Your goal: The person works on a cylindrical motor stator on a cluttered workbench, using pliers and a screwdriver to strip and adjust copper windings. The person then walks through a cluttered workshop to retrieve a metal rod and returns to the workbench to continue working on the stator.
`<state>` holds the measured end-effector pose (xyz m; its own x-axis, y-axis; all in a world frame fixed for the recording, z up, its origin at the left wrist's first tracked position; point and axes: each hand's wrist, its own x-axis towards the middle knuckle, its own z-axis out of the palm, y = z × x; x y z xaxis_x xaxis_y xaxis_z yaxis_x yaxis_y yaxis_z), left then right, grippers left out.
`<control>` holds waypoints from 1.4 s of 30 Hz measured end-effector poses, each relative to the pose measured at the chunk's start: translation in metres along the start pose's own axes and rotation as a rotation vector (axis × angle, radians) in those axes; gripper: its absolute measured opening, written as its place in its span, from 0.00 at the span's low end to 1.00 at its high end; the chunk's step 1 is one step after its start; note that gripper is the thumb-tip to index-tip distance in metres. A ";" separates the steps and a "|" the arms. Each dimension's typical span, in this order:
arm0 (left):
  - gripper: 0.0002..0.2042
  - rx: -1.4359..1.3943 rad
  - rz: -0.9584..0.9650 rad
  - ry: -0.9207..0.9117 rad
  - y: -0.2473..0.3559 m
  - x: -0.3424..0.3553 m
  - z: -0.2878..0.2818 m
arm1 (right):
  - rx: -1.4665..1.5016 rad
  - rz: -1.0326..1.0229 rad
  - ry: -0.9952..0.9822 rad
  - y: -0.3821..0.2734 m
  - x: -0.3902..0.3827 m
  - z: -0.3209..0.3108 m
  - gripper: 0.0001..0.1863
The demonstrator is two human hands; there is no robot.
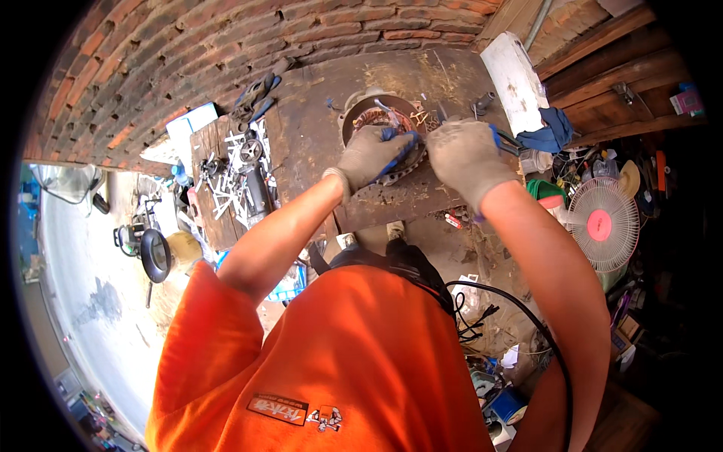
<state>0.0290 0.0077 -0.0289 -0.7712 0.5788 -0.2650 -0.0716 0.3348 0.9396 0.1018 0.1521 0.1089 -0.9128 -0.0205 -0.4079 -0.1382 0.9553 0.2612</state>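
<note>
On the dark wooden bench (316,90) sits a round metal motor housing (349,120) with copper windings (384,114) inside. My left hand (370,157), in a grey glove with blue on the palm side, lies over its near left part. The fingers curl onto the housing and hide much of it. Just right of the housing is my right hand (465,154), gloved alike and closed in a fist. Whatever it grips is mostly hidden; a dark piece shows beside the fist. Several small tan pieces (423,117) lie at the housing's far right.
Left on the bench are many white strips (224,192), a dark cylinder (257,192) and gloves (256,98). A brick wall (226,53) rises behind. At the right stand a white board (514,79), a dark blue cloth (548,132) and a fan (602,224). A black cable (527,310) crosses my right side.
</note>
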 end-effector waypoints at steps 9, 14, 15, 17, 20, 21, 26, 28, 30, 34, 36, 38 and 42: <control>0.18 0.357 0.014 -0.053 0.050 -0.013 -0.026 | -0.054 0.089 0.216 0.018 -0.036 0.029 0.14; 0.15 0.269 -0.155 -0.142 0.064 -0.009 -0.030 | -0.010 0.055 0.189 0.012 -0.023 0.028 0.15; 0.14 0.211 -0.258 -0.174 0.073 -0.011 -0.031 | 0.007 0.047 0.150 0.013 -0.018 0.026 0.15; 0.12 0.155 -0.326 -0.283 0.082 -0.003 -0.034 | 0.041 0.036 0.072 0.016 -0.012 0.022 0.15; 0.10 0.142 -0.383 -0.437 0.086 0.012 -0.038 | 0.014 -0.023 0.208 0.016 -0.010 0.019 0.12; 0.10 0.128 -0.432 -0.494 0.088 0.018 -0.036 | -0.008 -0.027 0.195 0.015 -0.011 0.017 0.12; 0.11 0.534 0.391 -0.310 0.015 0.023 -0.022 | -0.052 -0.026 0.122 0.001 -0.001 0.015 0.12; 0.17 0.130 0.227 -0.195 0.023 0.007 -0.009 | -0.074 -0.024 0.114 0.000 -0.002 0.022 0.13; 0.23 -0.219 -0.138 -0.089 0.036 -0.008 0.001 | -0.156 -0.046 0.046 -0.004 0.000 0.022 0.13; 0.27 0.211 -0.099 0.089 0.031 -0.011 0.006 | -0.190 0.014 0.044 -0.018 0.004 0.028 0.14; 0.26 0.225 -0.079 0.125 0.038 -0.017 0.010 | -0.219 -0.014 0.018 -0.021 0.006 0.027 0.14; 0.26 0.236 -0.164 0.100 0.056 -0.023 0.005 | -0.208 0.004 -0.066 -0.025 0.010 0.020 0.16; 0.25 0.241 -0.144 0.162 0.055 -0.028 0.002 | -0.213 -0.060 -0.196 -0.030 0.025 0.011 0.19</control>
<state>0.0477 0.0114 0.0292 -0.8560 0.3936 -0.3352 -0.0501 0.5821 0.8116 0.0872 0.1261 0.0812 -0.8118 0.0022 -0.5839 -0.2861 0.8702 0.4011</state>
